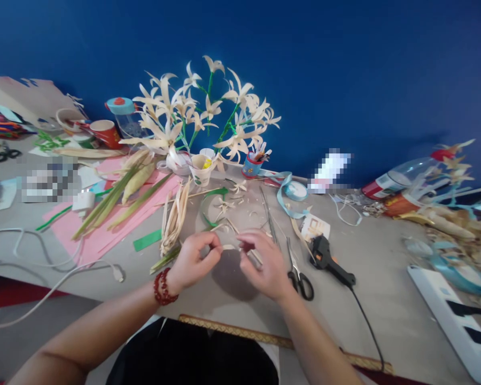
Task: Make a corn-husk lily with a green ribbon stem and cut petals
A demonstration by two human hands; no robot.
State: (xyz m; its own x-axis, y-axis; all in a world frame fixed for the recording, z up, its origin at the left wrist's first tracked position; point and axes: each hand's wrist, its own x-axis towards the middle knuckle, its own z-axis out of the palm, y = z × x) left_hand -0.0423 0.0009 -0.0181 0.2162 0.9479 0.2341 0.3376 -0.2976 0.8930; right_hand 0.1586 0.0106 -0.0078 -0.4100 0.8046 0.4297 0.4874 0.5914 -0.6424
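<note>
My left hand (196,259), with a red bead bracelet on the wrist, pinches one end of a short, thin, pale strip of husk (228,247). The strip spans the gap to my right hand (265,263), whose curled fingers close around its other end; the fingertips partly hide it. Just beyond my hands lie a loop of green tape (209,215) and small pale husk flowers (223,205). To the left of them is a bundle of dry husk strips (175,216). Black-handled scissors (303,283) rest beside my right hand.
A black glue gun (329,262) with its cord lies at the right. Husk flowers on green stems (210,107) stand in cups at the back. Pink paper (98,243) bears corn husks (122,195). Blue ribbon (294,191), a power strip (444,315) and white cables (60,289) are around.
</note>
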